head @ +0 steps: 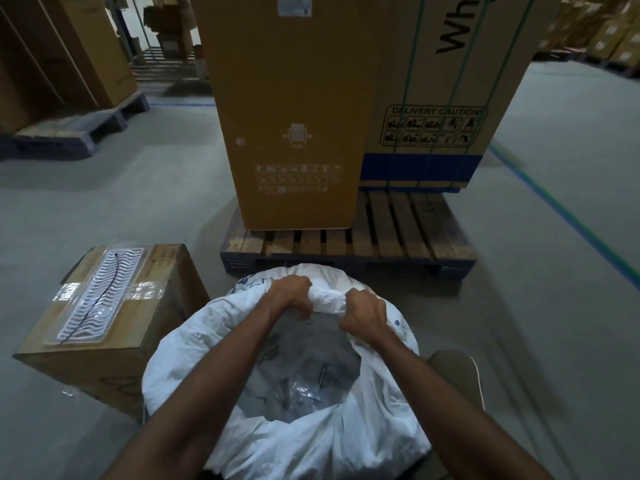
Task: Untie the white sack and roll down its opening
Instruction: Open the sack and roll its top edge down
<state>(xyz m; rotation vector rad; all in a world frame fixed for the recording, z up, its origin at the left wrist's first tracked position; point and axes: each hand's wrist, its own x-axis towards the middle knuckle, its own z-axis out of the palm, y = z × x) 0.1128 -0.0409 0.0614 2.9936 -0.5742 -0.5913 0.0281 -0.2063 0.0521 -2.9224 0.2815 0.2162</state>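
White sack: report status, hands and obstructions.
Left hand and right hand both gripping far rim. White sack open, rim bunched. Nothing obstructing.

The white sack (284,441) stands open and crumpled, with shiny clear plastic inside. Its far edge is bunched up between the left hand (289,295) and the right hand (364,315), which both squeeze it tight.
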